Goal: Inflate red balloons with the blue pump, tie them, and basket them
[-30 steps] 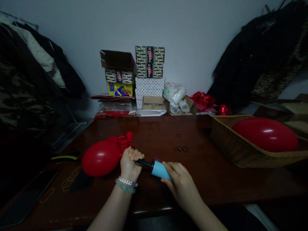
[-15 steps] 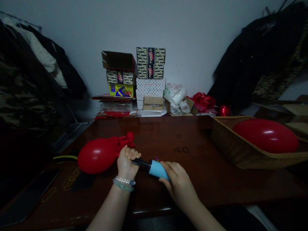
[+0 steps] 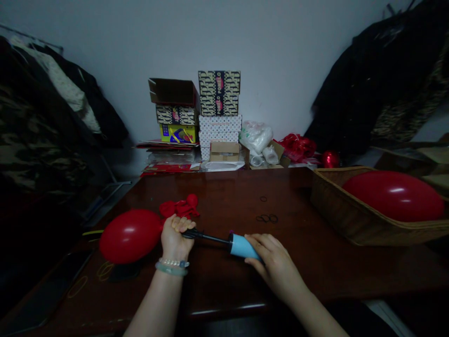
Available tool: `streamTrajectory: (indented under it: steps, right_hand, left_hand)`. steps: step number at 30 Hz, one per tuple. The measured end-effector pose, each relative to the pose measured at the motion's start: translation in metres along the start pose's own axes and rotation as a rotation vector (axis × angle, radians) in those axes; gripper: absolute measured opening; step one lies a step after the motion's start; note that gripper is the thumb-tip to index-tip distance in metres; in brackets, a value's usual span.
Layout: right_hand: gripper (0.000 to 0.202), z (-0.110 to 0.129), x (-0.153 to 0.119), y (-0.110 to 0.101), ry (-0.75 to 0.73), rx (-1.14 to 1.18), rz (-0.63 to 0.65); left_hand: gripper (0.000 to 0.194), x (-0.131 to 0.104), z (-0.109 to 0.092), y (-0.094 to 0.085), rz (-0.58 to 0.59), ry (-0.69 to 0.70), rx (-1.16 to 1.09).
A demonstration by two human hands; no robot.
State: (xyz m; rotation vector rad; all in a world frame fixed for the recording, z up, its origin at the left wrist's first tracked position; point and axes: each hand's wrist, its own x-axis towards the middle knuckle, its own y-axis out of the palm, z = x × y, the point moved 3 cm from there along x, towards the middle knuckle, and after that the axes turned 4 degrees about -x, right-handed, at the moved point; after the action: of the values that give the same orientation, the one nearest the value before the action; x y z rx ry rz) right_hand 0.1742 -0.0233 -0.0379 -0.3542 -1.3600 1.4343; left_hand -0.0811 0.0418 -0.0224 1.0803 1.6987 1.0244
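A blue and black hand pump (image 3: 242,246) lies across the space between my hands, above the brown table (image 3: 224,187). My left hand (image 3: 178,234) is closed around its black end, where the neck of an inflated red balloon (image 3: 130,236) meets my fist. The balloon points out to the left. My right hand (image 3: 273,260) wraps the blue barrel, and a thin black rod shows between the barrel and the black end. Behind my left hand lies a bunch of limp red balloons (image 3: 180,207).
A wicker basket (image 3: 329,206) at the right holds a large red balloon (image 3: 394,195). Black rings (image 3: 267,218) lie mid-table, yellow rings (image 3: 104,270) and a dark flat object (image 3: 52,288) at the left. Stacked boxes (image 3: 220,93) stand at the back wall.
My hands have moved apart, and more of the pump's rod shows. The inflated balloon and my left hand have shifted left; my right hand has moved right with the barrel.
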Motion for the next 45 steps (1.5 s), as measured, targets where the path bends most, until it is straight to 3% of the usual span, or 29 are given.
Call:
streamTrajectory:
  steps: [10, 15, 20, 25, 33, 39, 45]
  right_hand:
    - [0.05, 0.013, -0.003, 0.013, -0.044, 0.04, -0.062]
    - [0.049, 0.014, -0.005, 0.017, -0.044, 0.07, -0.107]
    - [0.051, 0.015, -0.001, 0.018, -0.054, 0.078, -0.085]
    - [0.05, 0.014, 0.0, 0.015, -0.043, 0.074, -0.067]
    - [0.049, -0.01, -0.001, 0.003, 0.001, 0.104, 0.057]
    - [0.046, -0.009, -0.002, 0.005, 0.001, 0.09, 0.03]
    - [0.047, 0.007, -0.003, 0.01, -0.029, 0.092, -0.026]
  left_hand:
    - [0.04, -0.018, 0.04, 0.003, 0.002, -0.063, 0.04]
    - [0.039, -0.023, 0.049, 0.005, -0.01, -0.06, 0.073]
    - [0.039, -0.021, 0.043, 0.006, -0.029, -0.052, 0.072]
    - [0.041, -0.012, 0.023, 0.007, -0.001, -0.027, 0.069]
    - [0.04, 0.002, -0.007, -0.002, 0.006, 0.033, 0.05]
    - [0.044, -0.003, 0.001, 0.003, 0.025, 0.017, 0.048]
    - [0.047, -0.013, 0.025, 0.007, 0.022, -0.037, 0.058]
